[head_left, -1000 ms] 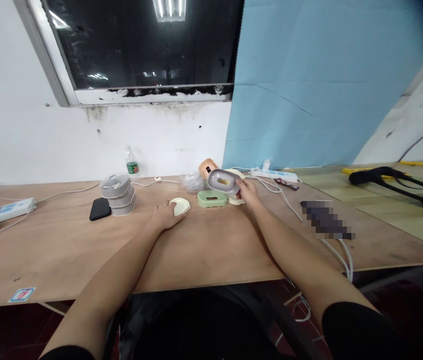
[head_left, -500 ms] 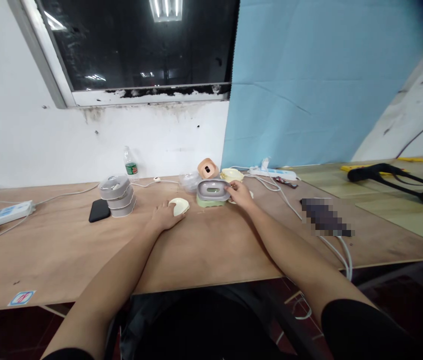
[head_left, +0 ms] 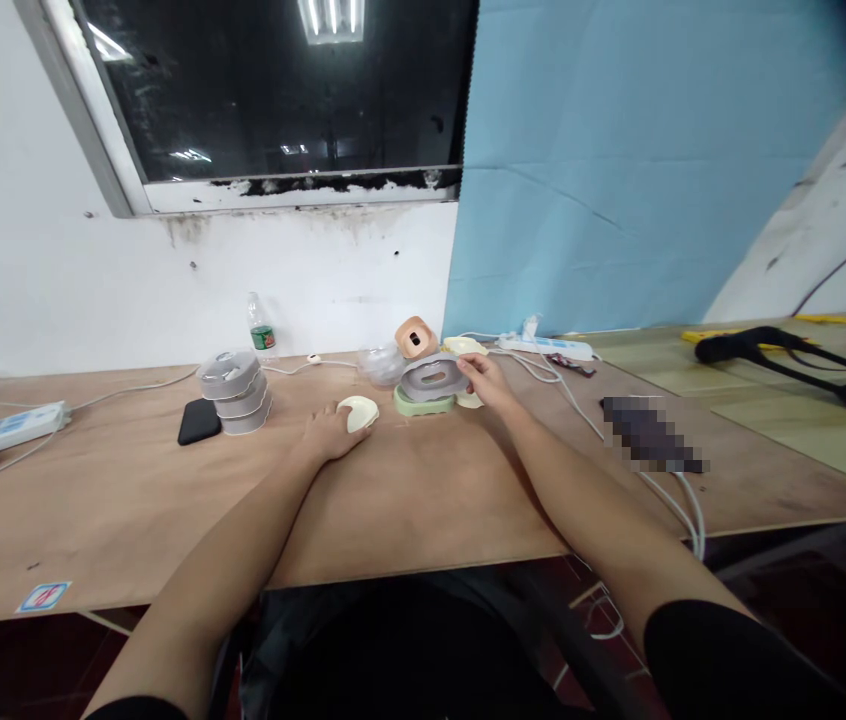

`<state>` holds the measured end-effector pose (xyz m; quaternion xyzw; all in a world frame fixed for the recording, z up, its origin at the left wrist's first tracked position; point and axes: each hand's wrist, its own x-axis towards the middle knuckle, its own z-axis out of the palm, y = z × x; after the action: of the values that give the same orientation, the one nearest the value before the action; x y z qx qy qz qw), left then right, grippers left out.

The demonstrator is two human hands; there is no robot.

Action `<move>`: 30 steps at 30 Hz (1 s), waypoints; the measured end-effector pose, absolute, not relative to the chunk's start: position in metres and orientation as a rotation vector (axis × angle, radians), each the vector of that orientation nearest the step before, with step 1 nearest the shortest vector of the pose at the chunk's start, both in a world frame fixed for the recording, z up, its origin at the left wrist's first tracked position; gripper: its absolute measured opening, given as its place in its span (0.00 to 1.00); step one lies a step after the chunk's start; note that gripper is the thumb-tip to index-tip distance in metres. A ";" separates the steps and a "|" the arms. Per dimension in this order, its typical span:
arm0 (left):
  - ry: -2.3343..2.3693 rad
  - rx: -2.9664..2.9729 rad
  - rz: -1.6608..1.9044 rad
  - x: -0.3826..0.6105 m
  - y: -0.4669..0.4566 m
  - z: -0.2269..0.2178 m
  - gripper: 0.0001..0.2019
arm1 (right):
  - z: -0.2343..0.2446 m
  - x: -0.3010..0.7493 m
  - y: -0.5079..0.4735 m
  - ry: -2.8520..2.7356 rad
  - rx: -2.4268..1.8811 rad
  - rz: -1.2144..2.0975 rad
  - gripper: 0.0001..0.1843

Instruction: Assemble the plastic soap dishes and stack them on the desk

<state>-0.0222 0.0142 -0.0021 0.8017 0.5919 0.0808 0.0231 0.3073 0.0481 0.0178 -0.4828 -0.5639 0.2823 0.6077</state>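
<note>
My right hand grips the right end of a grey oval dish with a slot in its middle. The dish is tilted and rests over a pale green dish on the wooden table. My left hand lies on the table with its fingers against a cream oval piece. A cream dish sits just behind my right hand, and an orange dish stands tipped up behind the grey one.
A stack of grey dishes and a black phone lie left of centre. A water bottle stands by the wall. Power strips and white cables cross the table; a black strap lies far right.
My right hand brought the grey dish down from the air onto the green dish, then tipped it up at one end. My left hand stayed on the cream piece.
</note>
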 end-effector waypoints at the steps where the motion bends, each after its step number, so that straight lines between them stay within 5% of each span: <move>1: 1.832 2.484 0.250 -0.022 0.015 -0.002 0.38 | 0.018 0.308 0.047 -1.340 -1.118 0.633 0.23; 9: 1.831 2.472 0.214 -0.022 0.013 0.001 0.37 | 0.017 0.314 0.040 -1.849 -1.195 0.229 0.09; 23: 1.865 2.447 0.196 -0.022 0.016 -0.001 0.37 | 0.011 0.294 0.041 -2.211 -1.145 0.128 0.28; 30: 1.843 2.473 0.218 -0.022 0.016 -0.002 0.37 | 0.008 0.295 0.043 -1.997 -1.214 0.377 0.13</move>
<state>-0.0221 0.0163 -0.0020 0.7997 0.5958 0.0704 0.0247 0.2954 0.0428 0.0082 -0.4748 -0.7812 0.1476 0.3774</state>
